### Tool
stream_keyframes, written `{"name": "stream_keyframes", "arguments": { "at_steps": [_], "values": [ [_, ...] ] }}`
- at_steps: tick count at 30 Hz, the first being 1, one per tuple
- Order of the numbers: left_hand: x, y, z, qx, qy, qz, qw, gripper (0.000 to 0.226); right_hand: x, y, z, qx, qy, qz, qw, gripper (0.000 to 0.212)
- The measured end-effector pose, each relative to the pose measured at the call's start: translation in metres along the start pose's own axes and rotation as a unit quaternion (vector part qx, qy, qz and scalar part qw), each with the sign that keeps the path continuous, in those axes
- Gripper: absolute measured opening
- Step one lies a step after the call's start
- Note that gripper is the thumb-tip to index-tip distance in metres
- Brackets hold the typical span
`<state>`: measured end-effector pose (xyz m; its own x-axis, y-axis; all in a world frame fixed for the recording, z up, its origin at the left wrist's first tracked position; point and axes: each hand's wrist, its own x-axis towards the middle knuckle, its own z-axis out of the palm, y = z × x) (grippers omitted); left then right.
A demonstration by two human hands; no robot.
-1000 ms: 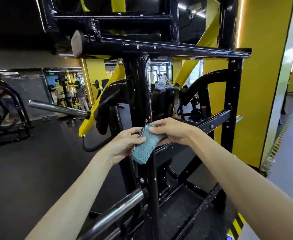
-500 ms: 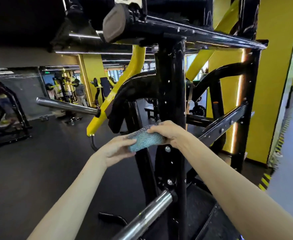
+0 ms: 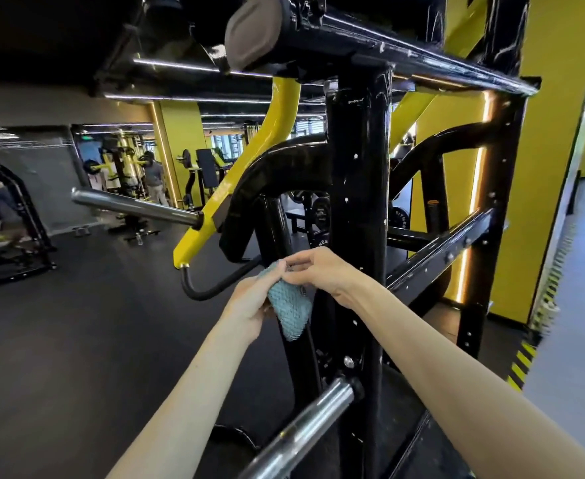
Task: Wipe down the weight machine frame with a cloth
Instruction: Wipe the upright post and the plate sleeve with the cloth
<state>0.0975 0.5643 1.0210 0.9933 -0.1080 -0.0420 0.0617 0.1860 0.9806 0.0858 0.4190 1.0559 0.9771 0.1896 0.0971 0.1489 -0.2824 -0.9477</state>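
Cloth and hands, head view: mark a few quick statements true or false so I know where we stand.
1. The left hand and the right hand both hold the teal cloth. True.
2. A chrome bar juts out below the hands. True.
3. The teal cloth is draped over the chrome bar. False: it hangs between the hands, in front of the black frame.
4. The right hand lies flat on the black frame. False: it pinches the cloth's top edge.

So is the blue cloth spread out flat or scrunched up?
Scrunched up: the cloth hangs as a small wad, pinched between the left hand and right hand.
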Motion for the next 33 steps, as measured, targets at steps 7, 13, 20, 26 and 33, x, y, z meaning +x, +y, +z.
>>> {"name": "stream_keyframes", "arguments": {
  "at_steps": [7, 13, 20, 26, 33],
  "values": [
    [-0.014, -0.02, -0.002, -0.115, -0.107, -0.028, 0.987, 0.048, 0.0, 0.009, -0.006, 0.095, 0.037, 0.044, 0.994, 0.038],
    [-0.024, -0.034, 0.015, -0.154, -0.019, 0.021, 0.988, 0.025, -0.006, 0.019, -0.005, 0.003, 0.091, -0.018, 0.996, 0.02],
    [-0.003, 0.025, 0.059, 0.128, 0.155, 0.3, 0.933, 0.01, -0.024, 0.002, -0.028, -0.241, 0.445, -0.275, 0.818, 0.033],
    [0.032, 0.075, 0.116, 0.342, 0.197, 0.571, 0.72, 0.019, -0.027, -0.012, -0.06, -0.186, 0.488, -0.256, 0.813, 0.073],
    [0.043, 0.014, 0.105, 0.45, 0.082, 0.641, 0.617, 0.029, -0.028, -0.02, -0.087, -0.061, 0.341, -0.136, 0.928, 0.055]
  ]
}}
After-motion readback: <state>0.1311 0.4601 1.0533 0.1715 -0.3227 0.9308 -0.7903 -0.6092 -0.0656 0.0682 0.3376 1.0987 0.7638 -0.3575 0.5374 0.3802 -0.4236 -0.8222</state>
